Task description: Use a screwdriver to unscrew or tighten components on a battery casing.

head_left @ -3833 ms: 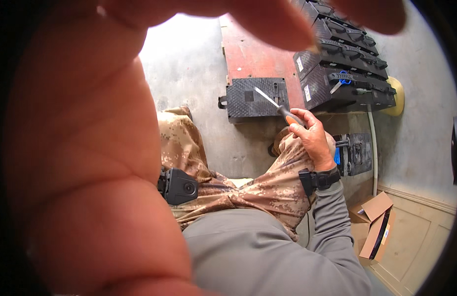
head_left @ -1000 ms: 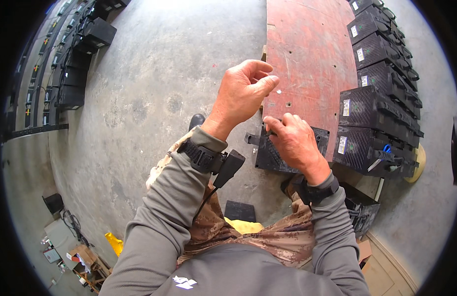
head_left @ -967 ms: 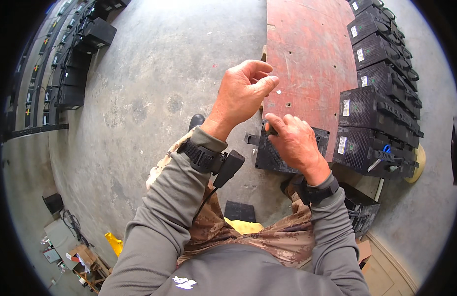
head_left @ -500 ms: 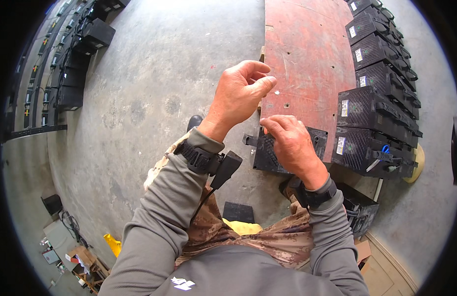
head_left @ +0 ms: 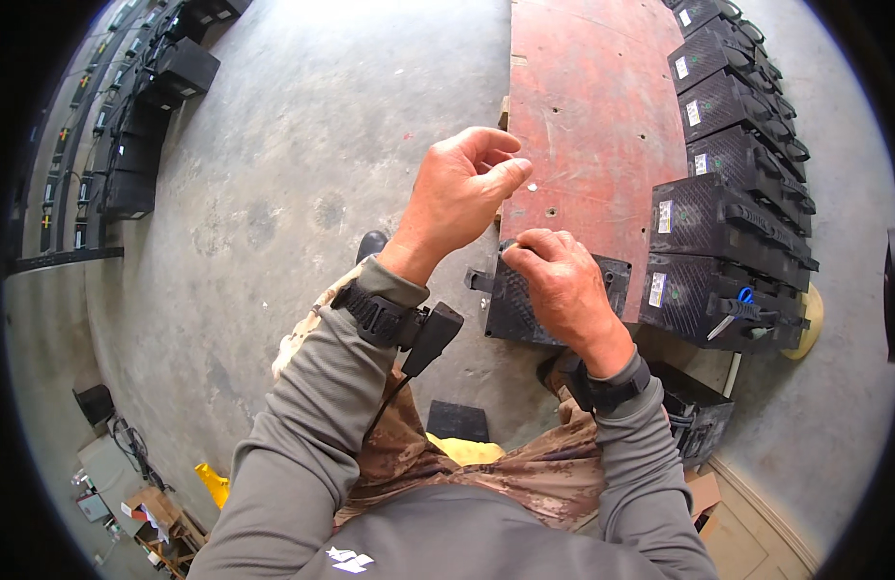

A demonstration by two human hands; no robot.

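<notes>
Right hand (head_left: 568,295): over the black case (head_left: 513,307), seemingly working there; fingers bent, whether pinching I cannot tell.
Left hand (head_left: 462,188): beyond the case, thumb apart from curled fingers.
Next move: perhaps needs steady right hand.

the scuffed red counter (head_left: 602,116) carries a flat black case (head_left: 511,307) at its near end, black handled boxes (head_left: 691,217) in a row along its right side, and a small white fleck (head_left: 532,188).

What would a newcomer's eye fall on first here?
Probably the red board, running from the top edge down to a black box below the right hand. Along its right side stands a row of black cases, blue-handled scissors on the nearest. The left hand hovers by the board's left edge.
</notes>
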